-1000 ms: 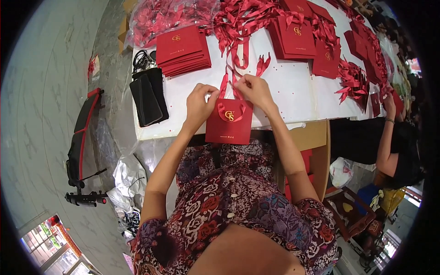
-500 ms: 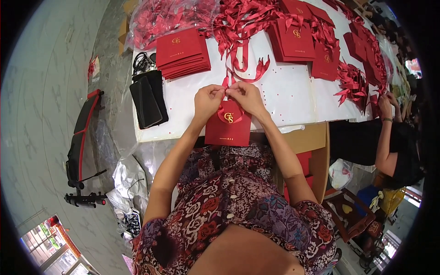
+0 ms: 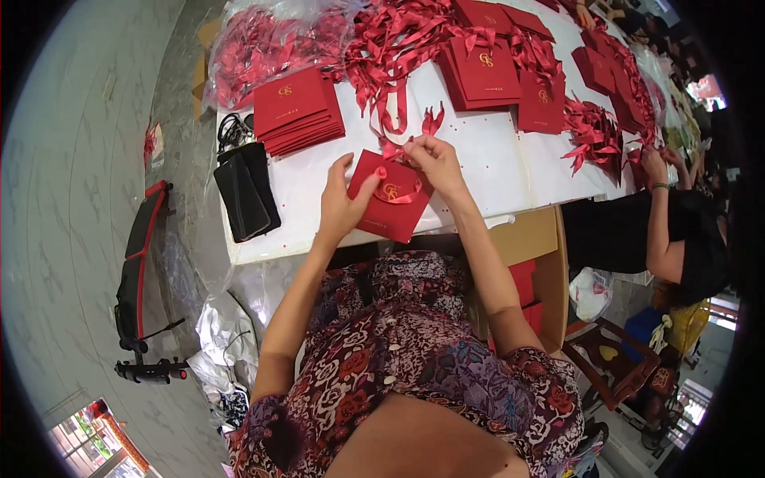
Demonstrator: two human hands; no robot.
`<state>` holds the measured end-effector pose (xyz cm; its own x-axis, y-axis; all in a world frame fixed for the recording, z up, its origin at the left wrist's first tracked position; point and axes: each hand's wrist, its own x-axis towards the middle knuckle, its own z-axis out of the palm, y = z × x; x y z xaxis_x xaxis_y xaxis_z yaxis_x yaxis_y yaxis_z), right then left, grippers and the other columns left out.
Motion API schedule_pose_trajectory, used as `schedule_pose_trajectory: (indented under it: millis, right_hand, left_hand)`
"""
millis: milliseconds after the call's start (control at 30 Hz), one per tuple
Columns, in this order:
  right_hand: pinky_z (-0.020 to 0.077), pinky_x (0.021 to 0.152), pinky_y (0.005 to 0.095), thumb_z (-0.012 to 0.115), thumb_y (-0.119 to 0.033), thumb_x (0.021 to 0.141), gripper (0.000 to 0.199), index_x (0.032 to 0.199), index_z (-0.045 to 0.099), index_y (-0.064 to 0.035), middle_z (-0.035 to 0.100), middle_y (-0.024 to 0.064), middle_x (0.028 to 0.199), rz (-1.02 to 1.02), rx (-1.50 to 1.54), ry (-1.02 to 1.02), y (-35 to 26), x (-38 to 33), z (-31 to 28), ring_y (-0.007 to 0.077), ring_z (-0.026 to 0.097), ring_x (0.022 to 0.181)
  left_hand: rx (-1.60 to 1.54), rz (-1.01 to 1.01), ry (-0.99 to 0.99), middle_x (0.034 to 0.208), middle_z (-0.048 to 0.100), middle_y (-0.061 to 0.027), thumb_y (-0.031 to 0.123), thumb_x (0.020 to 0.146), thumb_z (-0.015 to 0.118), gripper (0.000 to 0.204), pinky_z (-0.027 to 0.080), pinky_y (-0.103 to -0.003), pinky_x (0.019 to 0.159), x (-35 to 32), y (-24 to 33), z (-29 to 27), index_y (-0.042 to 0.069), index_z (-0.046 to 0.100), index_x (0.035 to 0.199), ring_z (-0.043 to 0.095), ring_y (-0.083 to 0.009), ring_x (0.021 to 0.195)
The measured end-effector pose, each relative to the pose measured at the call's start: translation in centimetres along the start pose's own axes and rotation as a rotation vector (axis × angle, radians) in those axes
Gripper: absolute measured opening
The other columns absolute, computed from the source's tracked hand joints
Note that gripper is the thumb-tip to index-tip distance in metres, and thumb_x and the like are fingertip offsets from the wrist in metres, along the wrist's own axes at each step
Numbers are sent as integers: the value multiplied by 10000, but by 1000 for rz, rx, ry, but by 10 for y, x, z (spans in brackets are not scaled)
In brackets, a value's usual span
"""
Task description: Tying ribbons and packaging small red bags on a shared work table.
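Observation:
A small flat red paper bag (image 3: 382, 215) with a gold emblem lies tilted at the table's front edge before me. A red ribbon handle (image 3: 411, 196) loops across its front. My left hand (image 3: 344, 201) is at the bag's left side, its thumb on the bag's face near the ribbon and its index finger standing apart beyond the edge. At the bag's top right corner my right hand (image 3: 437, 165) pinches a red ribbon between thumb and forefinger. The knot or end there is partly hidden by the fingers.
Stacked red bags (image 3: 296, 111) lie at the back left, beside a dark phone-like case (image 3: 243, 199). More bags (image 3: 486, 76) and heaped red ribbons (image 3: 390, 40) fill the far side. An open cardboard box (image 3: 522, 239) stands by my right. Another person's arm (image 3: 657, 215) works further right.
My left hand has left the ribbon and moved down and left, with its fingers spread. The bag has turned from straight to tilted. My right hand still pinches ribbon, now farther from the left.

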<state>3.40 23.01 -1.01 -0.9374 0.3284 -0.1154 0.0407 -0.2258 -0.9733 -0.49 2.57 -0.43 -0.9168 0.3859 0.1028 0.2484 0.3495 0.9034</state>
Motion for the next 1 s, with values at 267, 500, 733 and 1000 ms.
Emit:
schedule_pose_trajectory:
  millis: [267, 500, 733, 1000]
  right_hand:
    - [401, 560, 186, 713, -139, 887, 154, 876, 687, 12, 629, -18, 710, -111, -161, 116, 3, 25, -19, 29, 529, 619]
    - [426, 586, 193, 718, -147, 886, 165, 858, 695, 14, 639, -15, 710, -151, -172, 185, 9, 36, -35, 33, 545, 638]
    - [493, 702, 229, 602, -269, 985, 344, 1186, 621, 10, 687, 44, 976, 2, -10, 242, -14, -16, -43, 84, 622, 820]
    - [519, 876, 285, 614, -257, 982, 383, 1248, 584, 17, 661, 93, 1158, 39, 450, 109, -15, -65, -32, 157, 633, 1032]
  left_hand:
    - [-179, 13, -416, 1118, 676, -153, 90, 855, 725, 505, 503, -330, 886, -20, 18, -8, -4, 488, 1291, 656, -220, 1021]
    - [-317, -3, -454, 1124, 661, -121, 71, 868, 710, 488, 501, -318, 898, -23, 13, -9, -8, 487, 1296, 634, -181, 1026]
    - [-557, -112, -218, 1180, 629, -108, 47, 894, 681, 429, 495, -313, 929, -8, 24, 7, -12, 491, 1274, 607, -168, 1071]
    - [-665, -93, -116, 1225, 599, -121, 56, 924, 655, 454, 502, -295, 921, 33, 57, 50, 6, 438, 1319, 597, -160, 1062]
